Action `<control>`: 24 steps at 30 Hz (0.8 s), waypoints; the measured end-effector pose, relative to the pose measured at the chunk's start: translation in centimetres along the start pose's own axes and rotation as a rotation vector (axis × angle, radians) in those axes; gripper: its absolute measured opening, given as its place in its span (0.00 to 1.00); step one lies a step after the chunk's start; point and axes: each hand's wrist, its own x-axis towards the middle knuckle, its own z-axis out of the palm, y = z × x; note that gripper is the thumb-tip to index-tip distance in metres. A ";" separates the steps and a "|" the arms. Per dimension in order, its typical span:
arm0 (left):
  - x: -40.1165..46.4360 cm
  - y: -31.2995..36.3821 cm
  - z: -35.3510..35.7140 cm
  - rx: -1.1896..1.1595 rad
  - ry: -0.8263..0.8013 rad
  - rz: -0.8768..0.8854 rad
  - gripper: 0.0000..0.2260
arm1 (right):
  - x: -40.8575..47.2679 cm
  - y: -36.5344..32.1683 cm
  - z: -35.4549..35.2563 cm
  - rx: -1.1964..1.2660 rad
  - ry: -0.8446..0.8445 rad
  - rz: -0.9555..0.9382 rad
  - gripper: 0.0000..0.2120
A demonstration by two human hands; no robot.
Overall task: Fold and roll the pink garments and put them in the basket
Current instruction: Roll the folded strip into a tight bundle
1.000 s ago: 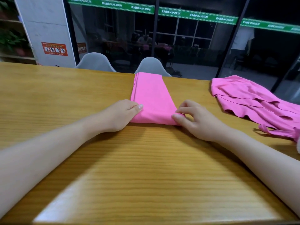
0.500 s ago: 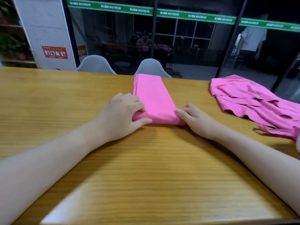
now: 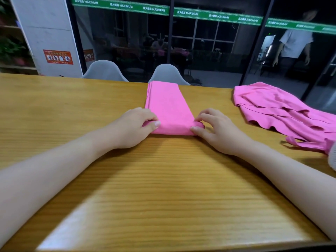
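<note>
On the long wooden table (image 3: 76, 110), our folded pink strip (image 3: 166, 104) lies centred, unfolded pink garments (image 3: 283, 113) well to the right (no basket in view). Our left hand (image 3: 134, 126) and right hand (image 3: 216, 130) each pinch the near end, now curled into a first roll where a second ago it lay flat; next we should roll evenly away.

place: commercial or shared indoor space, shop-front type
table: long wooden table (image 3: 163, 188)
seating: two grey shell chairs (image 3: 168, 74) at far edge
wall: glass partition (image 3: 209, 42), green MAXIMUM banner (image 3: 200, 14)
sign: orange notice (image 3: 58, 57) on white pillar
far left: plant shelf (image 3: 11, 51)
</note>
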 end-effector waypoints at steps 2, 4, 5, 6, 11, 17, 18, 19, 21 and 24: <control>-0.1 0.0 -0.1 0.001 -0.024 0.005 0.16 | 0.0 -0.1 -0.1 0.014 -0.042 -0.017 0.22; -0.3 0.2 -0.2 -0.027 -0.039 -0.009 0.18 | -0.1 -0.3 -0.4 0.030 -0.087 -0.032 0.16; -0.3 0.4 -0.2 -0.060 -0.049 -0.022 0.18 | -0.1 -0.4 -0.7 0.064 -0.122 -0.018 0.14; -0.5 0.7 -0.3 -0.102 -0.064 -0.039 0.18 | -0.2 -0.5 -0.9 0.104 -0.163 0.005 0.16; -1.7 1.3 -0.6 -0.303 -0.097 -0.086 0.17 | -0.2 -0.8 -1.2 0.151 -0.239 0.066 0.24; -2.7 1.0 -2.0 -0.242 0.028 0.036 0.05 | -0.5 -1.0 -1.1 0.151 -0.214 0.099 0.25; -2.9 0.9 -2.2 -0.263 0.021 0.030 0.05 | -0.6 -1.1 -1.1 0.128 -0.212 0.098 0.23; -3.0 0.8 -2.3 -0.288 0.023 0.024 0.04 | -0.8 -1.1 -1.0 0.090 -0.200 0.084 0.22; -3.0 0.8 -2.0 -0.326 0.028 0.010 0.02 | -1.2 -1.1 -0.8 0.001 -0.115 0.005 0.18; -2.6 0.7 -1.6 -0.333 0.014 -0.003 0.03 | -1.5 -1.5 -1.1 -0.068 0.056 -0.141 0.14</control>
